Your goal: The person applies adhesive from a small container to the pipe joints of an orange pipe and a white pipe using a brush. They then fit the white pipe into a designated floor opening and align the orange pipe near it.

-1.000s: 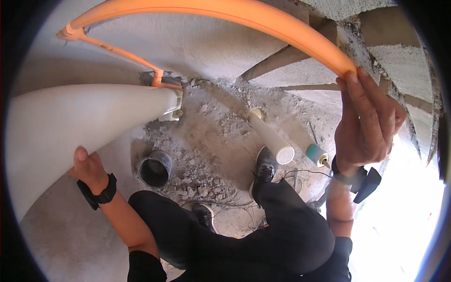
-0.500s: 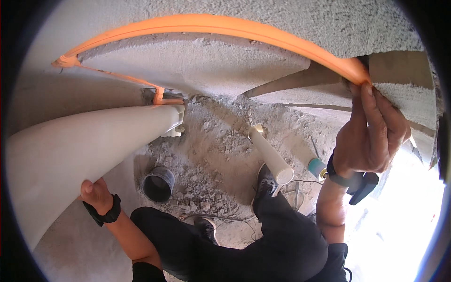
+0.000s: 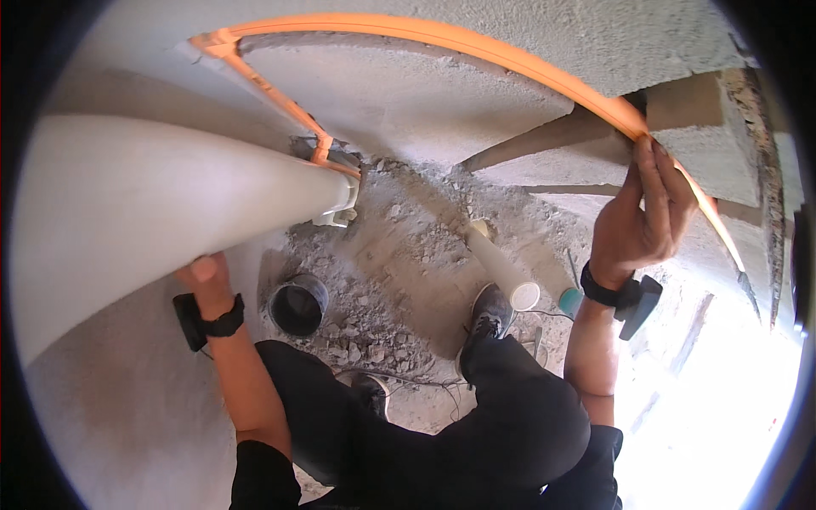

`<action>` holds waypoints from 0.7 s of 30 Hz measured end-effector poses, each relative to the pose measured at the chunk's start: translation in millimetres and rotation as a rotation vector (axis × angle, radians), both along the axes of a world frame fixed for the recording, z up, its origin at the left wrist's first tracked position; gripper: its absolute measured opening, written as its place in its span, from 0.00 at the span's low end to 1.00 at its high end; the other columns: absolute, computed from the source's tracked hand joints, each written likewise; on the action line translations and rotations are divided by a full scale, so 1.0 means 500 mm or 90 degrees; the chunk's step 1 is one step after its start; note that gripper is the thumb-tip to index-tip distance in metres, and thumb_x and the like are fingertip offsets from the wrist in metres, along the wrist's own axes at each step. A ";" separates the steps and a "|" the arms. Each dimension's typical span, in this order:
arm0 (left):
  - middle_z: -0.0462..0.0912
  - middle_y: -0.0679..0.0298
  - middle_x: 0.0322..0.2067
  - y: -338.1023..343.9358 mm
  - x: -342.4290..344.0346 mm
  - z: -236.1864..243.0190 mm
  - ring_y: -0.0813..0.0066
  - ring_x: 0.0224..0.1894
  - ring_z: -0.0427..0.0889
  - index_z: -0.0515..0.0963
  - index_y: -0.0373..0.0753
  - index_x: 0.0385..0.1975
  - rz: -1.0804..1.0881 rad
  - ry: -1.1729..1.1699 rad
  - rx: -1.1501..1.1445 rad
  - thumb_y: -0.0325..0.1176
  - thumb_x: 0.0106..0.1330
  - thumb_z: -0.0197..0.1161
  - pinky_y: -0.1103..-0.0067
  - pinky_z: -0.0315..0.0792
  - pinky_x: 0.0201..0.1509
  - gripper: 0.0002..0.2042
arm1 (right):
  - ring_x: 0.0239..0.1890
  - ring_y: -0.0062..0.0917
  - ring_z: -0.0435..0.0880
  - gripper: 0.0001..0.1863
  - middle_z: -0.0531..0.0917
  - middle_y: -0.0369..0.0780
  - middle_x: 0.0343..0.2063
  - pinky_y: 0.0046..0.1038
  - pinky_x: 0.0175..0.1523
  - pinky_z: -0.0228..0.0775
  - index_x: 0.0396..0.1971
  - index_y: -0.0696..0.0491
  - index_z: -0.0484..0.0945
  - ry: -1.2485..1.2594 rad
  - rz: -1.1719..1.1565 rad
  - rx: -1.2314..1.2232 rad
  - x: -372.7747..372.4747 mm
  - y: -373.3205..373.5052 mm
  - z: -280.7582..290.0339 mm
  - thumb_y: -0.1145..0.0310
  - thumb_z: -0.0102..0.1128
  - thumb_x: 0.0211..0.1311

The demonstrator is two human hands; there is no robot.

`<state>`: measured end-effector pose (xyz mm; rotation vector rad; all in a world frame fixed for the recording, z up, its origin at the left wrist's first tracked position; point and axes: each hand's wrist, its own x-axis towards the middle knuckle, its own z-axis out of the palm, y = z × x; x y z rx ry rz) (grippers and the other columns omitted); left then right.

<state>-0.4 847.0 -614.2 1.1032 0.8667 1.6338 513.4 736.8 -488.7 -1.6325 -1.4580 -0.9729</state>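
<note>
A thick white pipe (image 3: 178, 187) comes in from the left and tapers toward the wall. My left hand (image 3: 208, 280) is against its lower edge; the thumb shows, while the other fingers are hidden behind the pipe. My right hand (image 3: 650, 200) pinches a flexible orange conduit (image 3: 442, 34) between thumb and fingers at the right. The conduit arches along the wall from an orange fitting (image 3: 223, 42) at the upper left and runs past my hand toward the lower right. A thinner orange length (image 3: 276, 92) drops from that fitting to an elbow (image 3: 321, 149) near the white pipe's far end.
Rubble (image 3: 382, 331) covers the ground. A dark round pipe opening (image 3: 297, 308) lies left of my feet, and a capped white pipe (image 3: 506, 272) stands at the middle right. Beside it is a teal can (image 3: 569, 301). Concrete ledges (image 3: 578, 153) jut out at the right.
The view has shifted, so the fitting and pipe end appear farther right. More of the conduit now shows beyond my right hand. Both hands stay at the pipe and conduit.
</note>
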 end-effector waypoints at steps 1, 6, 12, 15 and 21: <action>0.77 0.59 0.52 -0.002 0.001 -0.013 0.65 0.53 0.76 0.72 0.30 0.54 0.062 0.215 0.012 0.42 0.70 0.63 0.70 0.66 0.64 0.23 | 0.46 0.27 0.82 0.15 0.86 0.34 0.40 0.30 0.54 0.73 0.38 0.47 0.90 0.011 -0.012 -0.021 -0.010 -0.002 -0.002 0.80 0.72 0.51; 0.77 0.60 0.51 -0.024 0.064 0.038 0.69 0.52 0.75 0.73 0.30 0.53 0.009 0.405 0.076 0.41 0.60 0.75 0.73 0.67 0.61 0.28 | 0.59 0.30 0.75 0.18 0.83 0.34 0.50 0.34 0.64 0.63 0.48 0.48 0.86 -0.010 -0.067 -0.103 -0.047 -0.025 -0.003 0.78 0.66 0.58; 0.77 0.60 0.50 -0.031 0.084 0.056 0.69 0.53 0.76 0.73 0.33 0.53 -0.076 0.420 -0.021 0.35 0.52 0.81 0.72 0.69 0.61 0.31 | 0.74 0.40 0.58 0.27 0.70 0.40 0.68 0.47 0.76 0.44 0.64 0.52 0.73 0.059 -0.065 -0.197 -0.063 -0.035 -0.040 0.67 0.61 0.65; 0.78 0.61 0.50 -0.031 0.098 0.045 0.69 0.53 0.76 0.73 0.32 0.54 -0.127 0.482 -0.090 0.32 0.51 0.81 0.73 0.68 0.62 0.30 | 0.76 0.41 0.54 0.31 0.65 0.40 0.71 0.49 0.76 0.41 0.67 0.50 0.69 0.039 -0.070 -0.215 -0.050 -0.037 -0.048 0.66 0.62 0.64; 0.81 0.58 0.49 -0.027 0.100 0.013 0.67 0.51 0.77 0.78 0.30 0.51 -0.100 0.504 -0.163 0.28 0.54 0.77 0.70 0.68 0.62 0.25 | 0.75 0.42 0.56 0.35 0.65 0.42 0.70 0.53 0.75 0.42 0.68 0.47 0.68 0.059 -0.064 -0.260 -0.056 -0.043 -0.021 0.68 0.66 0.60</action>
